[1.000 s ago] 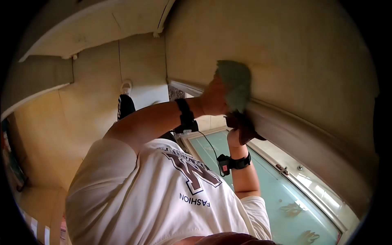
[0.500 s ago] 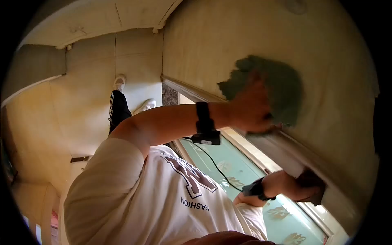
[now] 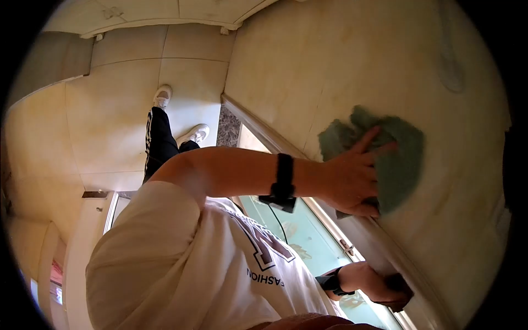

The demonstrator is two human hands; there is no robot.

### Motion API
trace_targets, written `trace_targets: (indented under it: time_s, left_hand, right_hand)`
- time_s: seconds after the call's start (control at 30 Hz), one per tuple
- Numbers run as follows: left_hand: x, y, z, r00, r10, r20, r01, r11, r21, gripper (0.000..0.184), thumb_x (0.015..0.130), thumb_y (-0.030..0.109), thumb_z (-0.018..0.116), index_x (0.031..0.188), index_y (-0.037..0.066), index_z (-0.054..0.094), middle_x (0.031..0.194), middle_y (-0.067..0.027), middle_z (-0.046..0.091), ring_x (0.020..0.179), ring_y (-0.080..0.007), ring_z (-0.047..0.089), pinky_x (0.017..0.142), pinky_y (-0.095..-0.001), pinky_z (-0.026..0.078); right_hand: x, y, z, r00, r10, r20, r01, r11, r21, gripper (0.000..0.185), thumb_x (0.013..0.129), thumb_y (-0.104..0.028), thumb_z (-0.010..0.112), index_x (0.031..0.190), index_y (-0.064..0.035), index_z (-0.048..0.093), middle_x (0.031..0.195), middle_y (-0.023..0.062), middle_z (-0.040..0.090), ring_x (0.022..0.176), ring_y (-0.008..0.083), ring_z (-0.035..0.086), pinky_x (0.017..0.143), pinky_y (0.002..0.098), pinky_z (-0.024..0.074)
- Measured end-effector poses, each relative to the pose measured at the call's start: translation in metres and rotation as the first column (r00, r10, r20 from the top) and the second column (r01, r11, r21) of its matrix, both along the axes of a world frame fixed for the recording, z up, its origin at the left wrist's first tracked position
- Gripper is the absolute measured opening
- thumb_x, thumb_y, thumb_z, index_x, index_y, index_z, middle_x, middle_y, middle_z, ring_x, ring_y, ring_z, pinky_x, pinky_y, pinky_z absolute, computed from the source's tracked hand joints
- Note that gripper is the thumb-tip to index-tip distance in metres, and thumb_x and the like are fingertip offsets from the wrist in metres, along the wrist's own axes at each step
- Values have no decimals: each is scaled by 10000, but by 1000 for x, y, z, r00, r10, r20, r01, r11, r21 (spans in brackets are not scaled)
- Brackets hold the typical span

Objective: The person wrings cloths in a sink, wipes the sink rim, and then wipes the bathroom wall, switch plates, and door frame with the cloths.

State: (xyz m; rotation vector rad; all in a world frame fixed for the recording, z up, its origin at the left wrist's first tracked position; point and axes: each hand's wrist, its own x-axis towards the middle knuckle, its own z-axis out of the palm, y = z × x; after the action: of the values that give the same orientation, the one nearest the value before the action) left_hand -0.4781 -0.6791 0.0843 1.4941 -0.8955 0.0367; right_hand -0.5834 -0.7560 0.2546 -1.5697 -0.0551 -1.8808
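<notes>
My left hand (image 3: 350,181) reaches across to the right and presses a green cloth (image 3: 401,170) on a pale, smooth surface. Two fingers stretch out over the cloth, while the others curl at its near edge. Lower right, my right hand (image 3: 371,283) is closed around a dark brown, cloth-like thing (image 3: 400,291) beside the raised trim (image 3: 404,256). Its fingertips are partly hidden. Black bands with small devices circle both wrists.
Below the trim is a pale green glass panel (image 3: 297,236) with a leaf pattern and a metal latch (image 3: 346,247). A thin black cable (image 3: 280,223) hangs by my left forearm. My shoes (image 3: 195,133) stand on a tiled floor (image 3: 121,121). A pale furniture edge (image 3: 148,21) runs along the top.
My left hand and the green cloth have moved down and slightly right in view. My right hand with the dark brown thing has shifted down and left. The camera view has shifted too.
</notes>
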Motion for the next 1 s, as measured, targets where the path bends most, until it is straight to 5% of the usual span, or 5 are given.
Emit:
trace_targets:
  time_s: [0.33, 0.37, 0.6, 0.93, 1.0]
  left_hand:
    - [56, -12, -272, 452, 524, -722, -588, 784, 201, 455, 856, 220, 545, 1254, 10, 476, 1169, -311, 507, 1050, -472, 480, 912, -532, 384]
    - [3, -45, -362, 641, 739, -209, -656, 668, 352, 542, 859, 74, 500, 1383, 54, 362, 1357, -301, 402, 1238, -487, 390, 1047, -511, 320]
    - [19, -19, -214, 337, 393, -856, -366, 892, 265, 594, 968, 328, 412, 1432, -12, 265, 1517, -285, 152, 1402, -481, 101, 1126, -564, 101]
    - [-46, 20, -19, 994, 84, 67, -80, 996, -48, 570, 946, 450, 338, 1289, 6, 439, 1414, -248, 318, 1367, -486, 162, 1101, -630, 43]
    - [-58, 23, 5, 957, -54, 284, 64, 998, -25, 518, 941, 433, 345, 1257, 46, 479, 1398, -217, 354, 1363, -461, 199, 1106, -624, 52]
  right_hand:
    - [16, 5, 0, 994, -100, -50, 97, 994, -47, 42, 877, -175, 600, 838, -172, 586, 886, 3, 586, 830, 179, 538, 782, 370, 448]
    - [14, 5, 1, 993, -104, -49, 101, 994, -48, 40, 878, -176, 599, 841, -172, 585, 887, 5, 586, 831, 180, 538, 781, 370, 449]
    - [12, 0, 2, 990, -137, -28, 136, 990, -29, 25, 884, -181, 594, 864, -172, 582, 892, 21, 584, 837, 185, 542, 776, 373, 455]
    - [-45, -41, -9, 890, -336, -309, 267, 932, -245, 270, 946, -254, 526, 732, -92, 503, 718, 48, 510, 639, 141, 481, 581, 326, 450]
    - [-64, -44, -26, 936, -215, -279, 324, 835, 445, 455, 917, -477, 500, 1064, -50, 556, 1084, 112, 581, 986, 241, 535, 878, 435, 430]
